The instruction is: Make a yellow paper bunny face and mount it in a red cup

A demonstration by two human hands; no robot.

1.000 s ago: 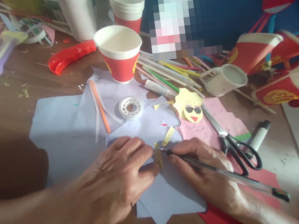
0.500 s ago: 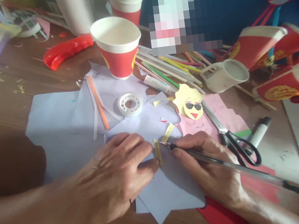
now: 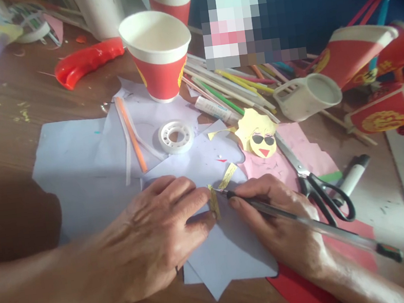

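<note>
A dark blue background (image 3: 316, 0) stands behind a brown table (image 3: 6, 146), which carries a spread of bluish paper sheets (image 3: 77, 152). A pink sheet (image 3: 306, 146) lies to the right. The left hand (image 3: 163, 230) lies across the bluish paper, its thumb and forefinger a little apart and pressed down at the left edge of a narrow yellow strip (image 3: 214, 204). The right hand (image 3: 281, 225) has thumb and fingers clamped on a pen (image 3: 291, 216), slanting back over the wrist. An upright red-and-white paper cup (image 3: 161, 73) stands at the back of the sheets; scissors (image 3: 302, 171) rest beside the right hand, near a yellow cut-out face (image 3: 253, 121). A white tape ring (image 3: 177, 148) lies beyond the left hand, and a second yellow strip (image 3: 227, 175), bearing dark marks, lies just beside the first.

Compared with half a second ago, the pen's point has shifted slightly, from the strip's right edge to its upper end; whether it touches, I cannot tell. Both hands keep their hold, so this looks like a small adjustment within fine pen work, with the strip kept steady.
</note>
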